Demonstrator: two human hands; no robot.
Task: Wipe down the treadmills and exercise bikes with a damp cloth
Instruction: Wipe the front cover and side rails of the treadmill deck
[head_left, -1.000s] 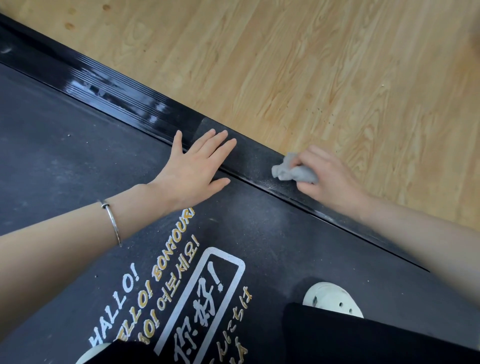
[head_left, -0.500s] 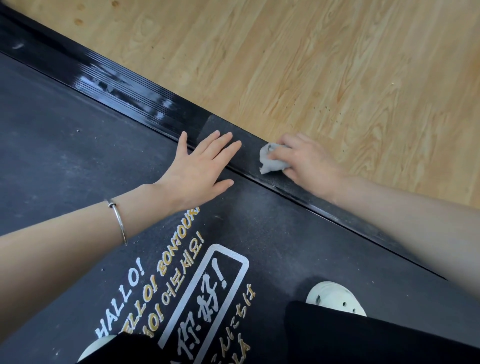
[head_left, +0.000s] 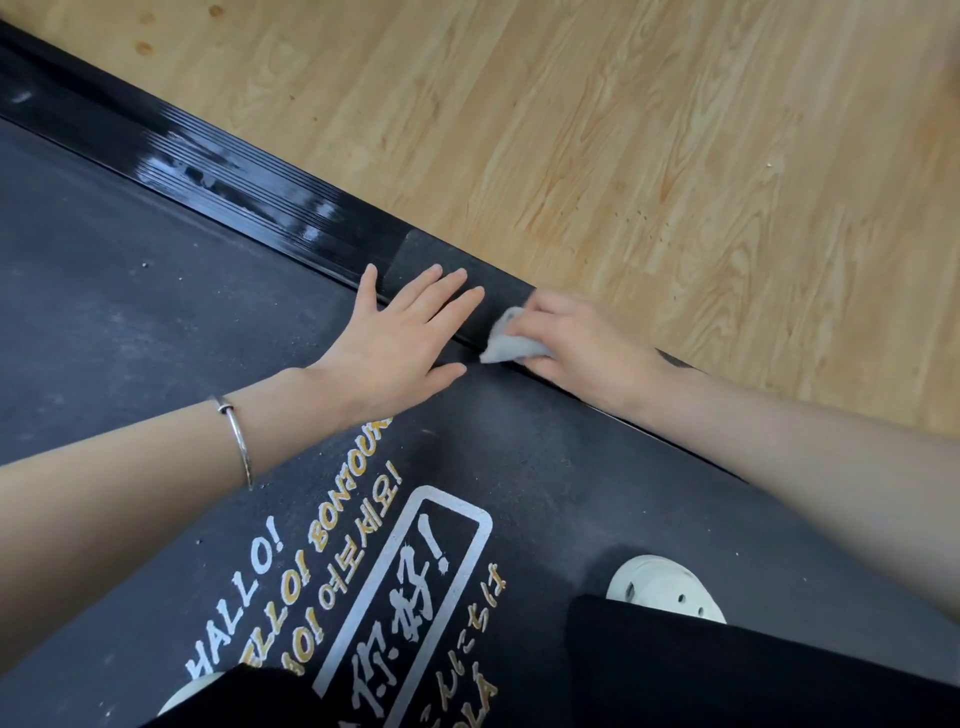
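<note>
The treadmill's dark belt (head_left: 130, 322) fills the lower left, printed with white and yellow greetings. Its glossy black side rail (head_left: 249, 182) runs diagonally from upper left to the right. My left hand (head_left: 400, 343) lies flat, fingers straight, across the belt's edge and the rail. My right hand (head_left: 576, 348) grips a small crumpled white cloth (head_left: 506, 340) and presses it on the rail just right of my left fingertips. Most of the cloth is hidden under my fingers.
A light wooden floor (head_left: 623, 156) lies beyond the rail. My white shoes (head_left: 667, 590) and black trouser legs (head_left: 727, 670) stand on the belt at the bottom. A silver bangle (head_left: 236, 436) circles my left wrist.
My right hand has slid the cloth leftward along the rail, closing the gap to my left hand. My left hand has stayed planted in the same spot.
</note>
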